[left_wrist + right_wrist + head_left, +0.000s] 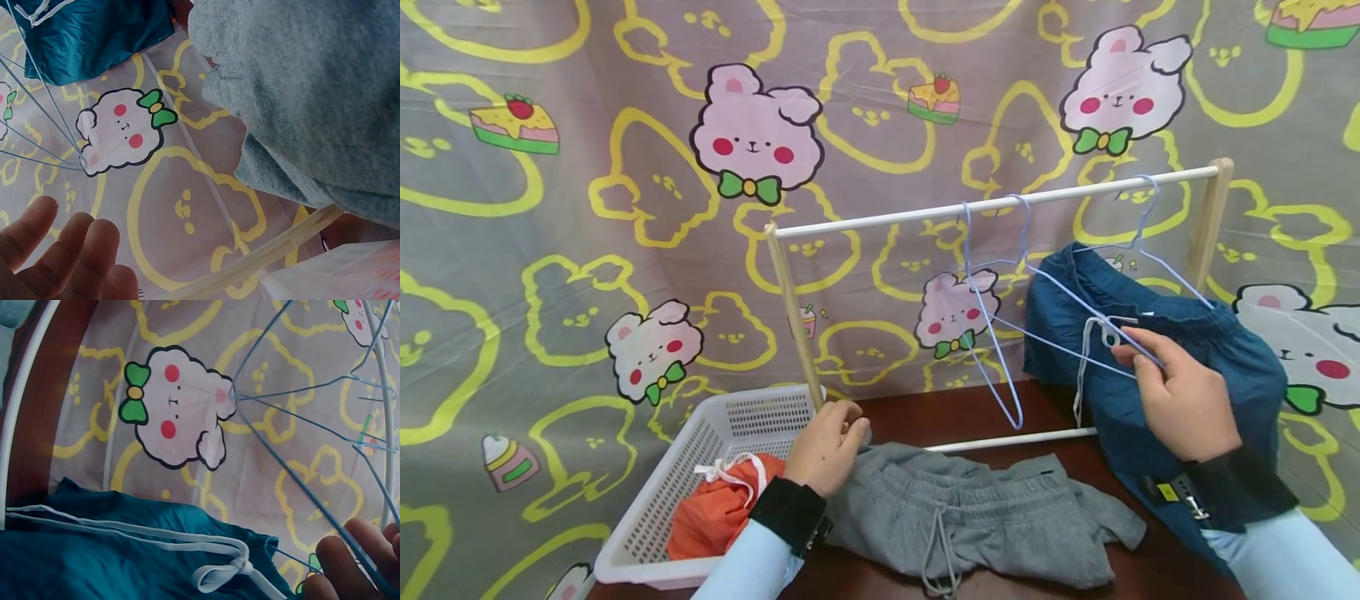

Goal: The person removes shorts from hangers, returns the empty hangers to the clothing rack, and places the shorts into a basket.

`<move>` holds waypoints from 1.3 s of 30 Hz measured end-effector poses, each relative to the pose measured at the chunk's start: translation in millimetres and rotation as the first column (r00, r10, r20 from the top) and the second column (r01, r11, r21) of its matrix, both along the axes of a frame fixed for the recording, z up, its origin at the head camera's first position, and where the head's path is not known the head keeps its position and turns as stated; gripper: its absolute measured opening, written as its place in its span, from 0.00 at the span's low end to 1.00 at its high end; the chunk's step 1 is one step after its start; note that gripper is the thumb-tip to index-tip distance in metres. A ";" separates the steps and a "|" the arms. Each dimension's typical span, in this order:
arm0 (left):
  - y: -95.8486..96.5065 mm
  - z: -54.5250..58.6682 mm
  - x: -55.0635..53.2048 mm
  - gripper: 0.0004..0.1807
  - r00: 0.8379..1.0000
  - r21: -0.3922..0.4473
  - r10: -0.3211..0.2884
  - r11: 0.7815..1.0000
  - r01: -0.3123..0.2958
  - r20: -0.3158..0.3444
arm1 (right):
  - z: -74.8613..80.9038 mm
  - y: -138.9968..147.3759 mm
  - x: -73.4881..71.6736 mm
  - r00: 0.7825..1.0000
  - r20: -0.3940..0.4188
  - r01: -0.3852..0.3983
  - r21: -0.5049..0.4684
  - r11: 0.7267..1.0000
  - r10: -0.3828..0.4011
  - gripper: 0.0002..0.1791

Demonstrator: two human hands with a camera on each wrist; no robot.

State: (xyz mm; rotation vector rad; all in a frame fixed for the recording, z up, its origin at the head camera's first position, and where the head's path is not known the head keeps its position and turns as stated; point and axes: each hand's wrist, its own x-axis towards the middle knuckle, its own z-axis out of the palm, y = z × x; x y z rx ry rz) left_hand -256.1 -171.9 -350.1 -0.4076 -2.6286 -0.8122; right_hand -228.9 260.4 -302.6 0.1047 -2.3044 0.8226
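Observation:
My right hand (1187, 404) pinches the right end of a thin blue wire hanger (1075, 302) hooked on the rack's white top bar. A second such hanger hangs close beside it, their wires overlapping. Behind my right hand, dark blue shorts (1180, 358) with a white tied drawstring (240, 565) hang from another hanger (1172, 271). My left hand (831, 450) is above the left end of grey drawstring shorts (985, 517) lying on the table. In the left wrist view its fingers (103, 244) are loosely bent, holding nothing.
The rack has wooden side posts (793, 308) and a white lower bar (1015, 439). At the left, a white plastic basket (651, 492) contains an orange garment (718, 517) with white cords. A cartoon-patterned curtain (872, 108) stands behind the dark red-brown table (910, 417).

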 end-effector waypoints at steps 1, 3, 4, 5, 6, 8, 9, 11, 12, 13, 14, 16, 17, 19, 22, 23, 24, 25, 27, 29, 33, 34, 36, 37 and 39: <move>0.1 0.3 0.1 0.12 1.000 0.000 0.000 1.000 0.000 0.002 | -1.6 -0.4 0.5 1.000 0.006 -0.006 0.003 1.000 0.006 0.23; 0.3 0.6 -0.3 0.13 1.000 -0.003 0.001 1.000 -0.001 0.002 | -3.8 -0.7 1.4 1.000 0.019 -0.023 0.004 1.000 0.023 0.23; 0.2 0.8 -0.7 0.13 1.000 -0.004 -0.001 1.000 0.001 0.003 | -4.8 -0.9 1.8 0.999 0.026 -0.032 0.002 0.999 0.032 0.23; 0.3 0.8 -1.1 0.13 1.000 -0.006 -0.001 1.000 0.001 0.003 | -5.7 -1.1 2.2 0.999 0.034 -0.041 0.001 0.999 0.041 0.24; 0.3 0.7 -1.3 0.13 1.000 -0.007 -0.002 1.000 0.002 0.005 | -7.0 -1.0 2.5 0.998 0.042 -0.047 0.002 0.999 0.047 0.24; 0.1 0.2 -1.1 0.13 1.000 -0.008 -0.001 1.000 0.001 0.012 | -9.9 -0.1 3.9 0.997 0.059 -0.059 0.009 0.998 0.058 0.24; -0.1 -0.1 -0.5 0.13 1.000 -0.007 -0.002 1.000 0.002 0.014 | -11.6 0.3 4.5 0.996 0.069 -0.062 0.016 0.998 0.061 0.24; -0.8 -1.4 0.4 0.13 1.000 -0.006 0.001 1.000 -0.001 0.018 | -15.4 0.7 4.3 0.994 0.087 -0.069 0.036 0.997 0.065 0.25; -1.2 -1.9 0.9 0.13 1.000 -0.004 0.002 1.000 -0.002 0.021 | -17.5 1.3 4.3 0.993 0.094 -0.073 0.045 0.996 0.069 0.25; -1.6 -2.4 1.3 0.13 1.000 -0.003 0.003 1.000 -0.003 0.022 | -19.0 1.8 4.2 0.992 0.103 -0.078 0.057 0.995 0.072 0.25; -1.9 -2.8 1.5 0.13 1.000 -0.002 0.003 1.000 -0.003 0.019 | -20.1 2.2 3.8 0.991 0.110 -0.086 0.062 0.994 0.079 0.25; -2.1 -2.6 2.0 0.13 1.000 0.003 0.002 1.000 -0.002 0.018 | -22.4 3.4 2.6 0.988 0.124 -0.103 0.078 0.992 0.093 0.26; -2.3 -2.3 2.4 0.13 1.000 0.006 0.002 1.000 -0.002 0.016 | -23.2 3.9 2.3 0.986 0.134 -0.111 0.083 0.990 0.099 0.27; -2.8 -1.5 3.0 0.13 1.000 0.007 0.003 1.000 -0.003 0.009 | -24.8 4.1 1.3 0.982 0.158 -0.119 0.089 0.989 0.104 0.28; -3.7 -0.3 3.5 0.13 1.000 0.003 0.010 1.000 -0.010 -0.004 | -27.9 3.7 0.7 0.975 0.195 -0.129 0.091 0.987 0.110 0.28; -4.2 -0.2 3.5 0.13 1.000 -0.001 0.015 1.000 -0.015 -0.009 | -28.8 3.3 0.8 0.971 0.208 -0.137 0.088 0.987 0.116 0.29; -4.9 -0.1 3.5 0.13 1.000 -0.005 0.020 1.000 -0.020 -0.011 | -30.1 3.1 0.8 0.968 0.217 -0.143 0.086 0.986 0.122 0.29; -5.6 0.0 3.7 0.13 1.000 -0.010 0.025 1.000 -0.026 -0.013 | -31.3 3.0 0.9 0.966 0.226 -0.152 0.085 0.985 0.129 0.29; -8.0 0.0 4.7 0.13 0.999 -0.014 0.036 0.999 -0.037 -0.010 | -33.5 2.8 1.4 0.961 0.238 -0.168 0.087 0.982 0.144 0.28; -11.6 0.3 6.8 0.14 0.999 -0.014 0.047 0.999 -0.047 0.000 | -35.4 2.3 1.6 0.957 0.246 -0.182 0.097 0.979 0.153 0.28; -21.6 1.4 14.4 0.16 0.998 -0.004 0.067 0.998 -0.067 0.009 | -38.4 -0.5 0.6 0.949 0.263 -0.207 0.117 0.971 0.171 0.28; -23.9 2.1 16.6 0.16 0.998 -0.005 0.069 0.998 -0.069 0.008 | -38.9 -1.3 0.4 0.947 0.269 -0.214 0.119 0.970 0.176 0.28; -28.4 4.3 21.6 0.16 0.997 -0.010 0.073 0.997 -0.073 0.002 | -39.7 -2.8 0.3 0.943 0.279 -0.222 0.116 0.968 0.183 0.28; -30.4 5.7 24.1 0.17 0.997 -0.015 0.074 0.997 -0.074 0.001 | -40.1 -3.3 0.3 0.942 0.281 -0.223 0.117 0.968 0.183 0.28; -34.3 8.9 29.8 0.17 0.996 -0.026 0.084 0.996 -0.084 0.009 | -40.7 -4.2 0.4 0.940 0.284 -0.226 0.111 0.968 0.187 0.28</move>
